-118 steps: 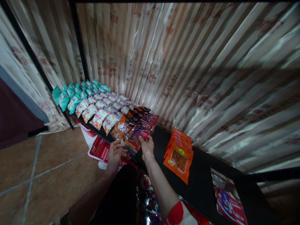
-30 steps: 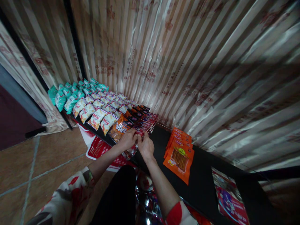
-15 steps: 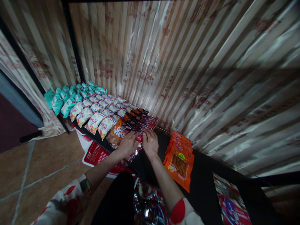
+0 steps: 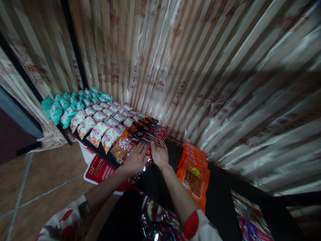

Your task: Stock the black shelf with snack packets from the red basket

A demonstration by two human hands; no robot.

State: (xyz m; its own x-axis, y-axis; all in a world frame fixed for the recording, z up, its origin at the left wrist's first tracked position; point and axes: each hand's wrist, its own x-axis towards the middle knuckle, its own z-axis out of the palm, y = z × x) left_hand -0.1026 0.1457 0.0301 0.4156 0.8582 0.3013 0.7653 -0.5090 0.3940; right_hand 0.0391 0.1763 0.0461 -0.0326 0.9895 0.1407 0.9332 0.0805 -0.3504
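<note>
My left hand (image 4: 136,160) lies with fingers stretched out over a shiny red snack packet (image 4: 148,153) on the black shelf. Beside it my right hand (image 4: 159,154) rests on the packet's right edge, fingers extended and slightly bent. Both hands cover much of this packet. Just behind the fingertips another red packet (image 4: 160,132) lies flat. To the left of my left hand is an orange-and-black snack packet (image 4: 122,146), at the front of a row of similar ones.
White striped snack bags (image 4: 97,133) and teal bags (image 4: 55,112) fill the shelf's left. Orange packets (image 4: 194,179) overlap on the right, with a silver-and-purple packet (image 4: 252,217) beyond. A red basket (image 4: 100,167) stands below. Shiny packets (image 4: 157,221) are near my lap. A curtain (image 4: 175,60) hangs behind.
My hands stay on the red packet, with the right hand shifted slightly left and its fingers reaching further over it. The view has tilted a little.
</note>
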